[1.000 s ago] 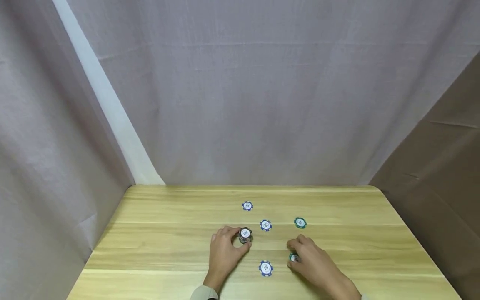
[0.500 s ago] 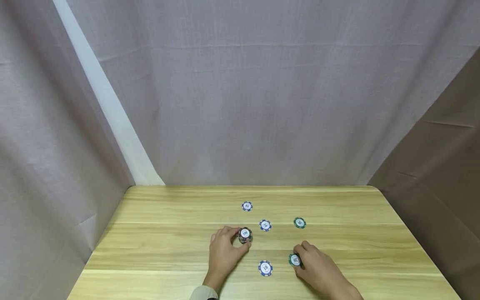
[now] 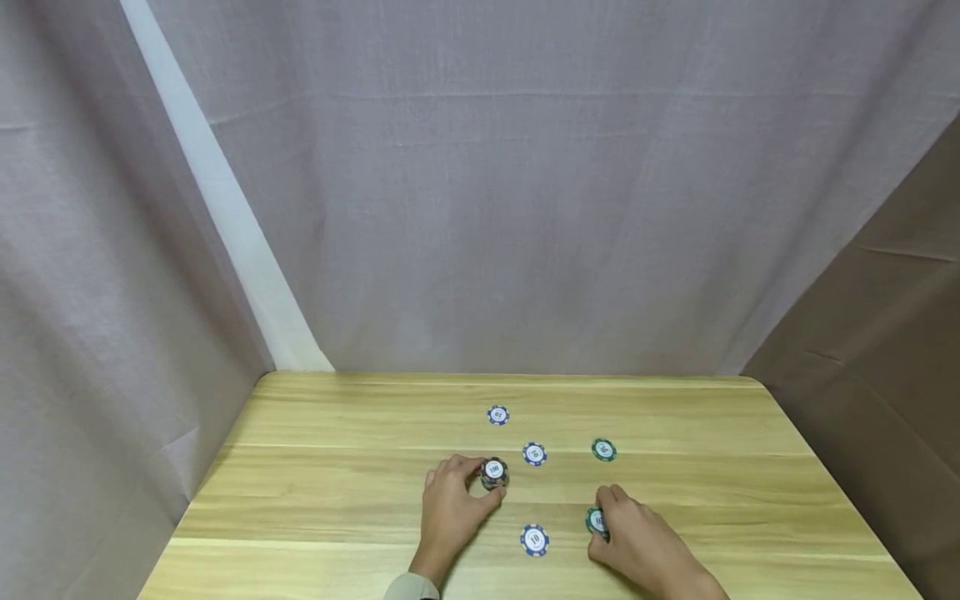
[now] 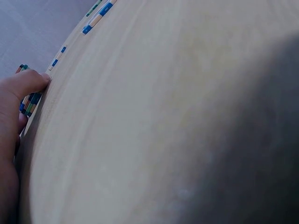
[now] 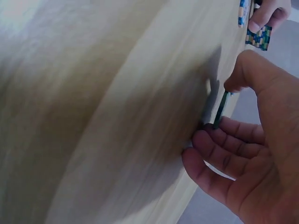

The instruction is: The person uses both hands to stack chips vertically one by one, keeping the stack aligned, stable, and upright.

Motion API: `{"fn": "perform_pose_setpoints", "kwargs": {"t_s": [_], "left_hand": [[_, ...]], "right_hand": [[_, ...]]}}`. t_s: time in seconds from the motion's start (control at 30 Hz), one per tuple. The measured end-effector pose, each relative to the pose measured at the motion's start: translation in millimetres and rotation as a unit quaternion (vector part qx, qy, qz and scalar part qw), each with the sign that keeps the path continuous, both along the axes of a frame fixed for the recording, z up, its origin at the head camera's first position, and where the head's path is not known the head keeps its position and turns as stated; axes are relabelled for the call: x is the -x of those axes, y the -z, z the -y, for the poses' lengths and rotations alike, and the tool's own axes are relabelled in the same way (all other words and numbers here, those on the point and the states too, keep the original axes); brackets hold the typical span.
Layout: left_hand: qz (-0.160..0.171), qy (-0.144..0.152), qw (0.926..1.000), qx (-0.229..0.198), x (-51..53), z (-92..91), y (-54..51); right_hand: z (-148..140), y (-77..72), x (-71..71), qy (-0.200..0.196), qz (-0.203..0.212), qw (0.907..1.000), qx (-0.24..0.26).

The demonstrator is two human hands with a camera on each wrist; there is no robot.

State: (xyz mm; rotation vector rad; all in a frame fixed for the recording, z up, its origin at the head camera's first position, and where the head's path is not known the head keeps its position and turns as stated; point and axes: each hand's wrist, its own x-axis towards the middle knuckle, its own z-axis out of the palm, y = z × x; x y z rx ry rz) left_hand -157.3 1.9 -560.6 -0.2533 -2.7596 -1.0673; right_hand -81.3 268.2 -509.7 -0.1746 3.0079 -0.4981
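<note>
My left hand [image 3: 452, 510] grips a short stack of poker chips [image 3: 494, 472], thumb on the near side and fingers on the far side. A black chip marked 100 tops the stack. The left wrist view shows the mixed-colour edges of this chip stack [image 4: 32, 103] behind the thumb. To the right, my right hand [image 3: 639, 540] pinches a green poker chip [image 3: 596, 522] by its edge. In the right wrist view that green chip [image 5: 221, 110] stands between thumb and fingertips, seemingly just off the tabletop; part of its face is covered by the hand.
Flat on the wooden table [image 3: 330, 483] lie a far blue chip [image 3: 498, 415], a middle blue chip [image 3: 535, 454], a near blue chip [image 3: 535, 540] and another green chip [image 3: 604, 450]. Grey curtains [image 3: 480, 208] hang behind the table.
My right hand has closed on the green chip and shifted slightly right with it. The left hand keeps its grip on the stack. The head view has shifted a little.
</note>
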Motion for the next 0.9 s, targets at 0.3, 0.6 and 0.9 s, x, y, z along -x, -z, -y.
{"fn": "perform_pose_setpoints", "kwargs": {"t_s": [0.3, 0.6, 0.9], "left_hand": [[-0.006, -0.003, 1.0, 0.004, 0.0, 4.2, 1.3], [-0.012, 0.002, 0.9999, 0.003, 1.0, 3.1, 4.3], [-0.005, 0.003, 1.0, 0.003, 0.5, 1.3, 3.3]], "right_hand": [[4.1, 4.3, 5.0, -0.01, -0.023, 0.9997, -0.005], [18.2, 6.6, 11.3, -0.048, -0.165, 0.9846, -0.034], [37.3, 6.9, 24.9, -0.047, -0.202, 0.9783, -0.006]]}}
